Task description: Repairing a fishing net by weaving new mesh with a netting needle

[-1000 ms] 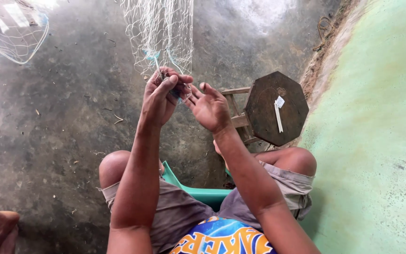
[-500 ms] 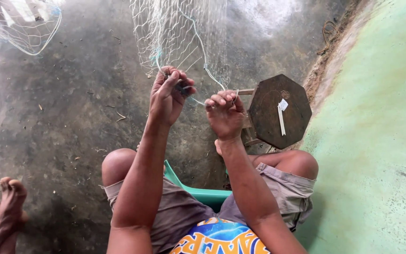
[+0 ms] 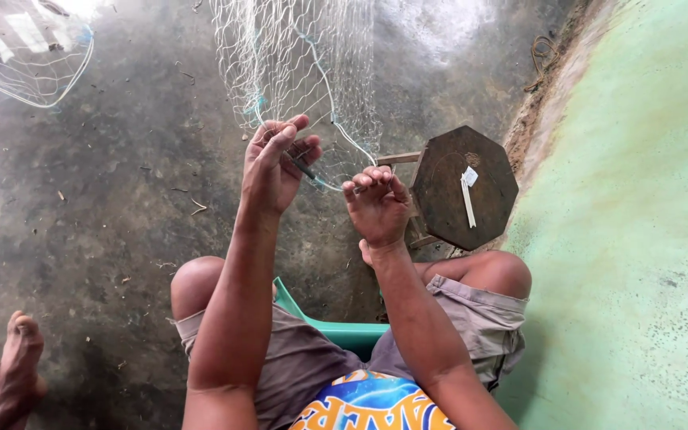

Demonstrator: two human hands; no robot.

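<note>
White monofilament mesh: fine knotted fishing net [image 3: 296, 72] with a pale blue-green edge cord [image 3: 336, 119], hanging down over the dark grey concrete floor [image 3: 105, 199] toward its far edge, its lower hem at the hands.

Left hand [image 3: 274, 167]: grip closed, thumb against fingers, pinching the hem of the net together with a thin dark rod-like tool [image 3: 304, 169], possibly a netting needle; its kind cannot be told for certain.

Right hand [image 3: 377, 209]: grip curled nearly shut, fingertips [image 3: 376, 177] drawing on a strand of the cord just beside the left hand.

Handling note, as a judgement: the mesh should be kept taut between the two hands, the strand pulled evenly, and loose loops kept off the fingers, since the thread looks light, limp and quick to tangle.

Condition of item: translucent, small diamond meshes, gathered in folds at the bottom.

Adjacent: dark brown octagonal wooden stool [image 3: 463, 187] at the right, by the green painted wall [image 3: 639, 239], bearing a white strip [image 3: 467, 199]; green plastic seat [image 3: 344, 330]; second net [image 3: 29, 48] at the far left corner; another person's bare foot [image 3: 13, 370] at the near left edge.
</note>
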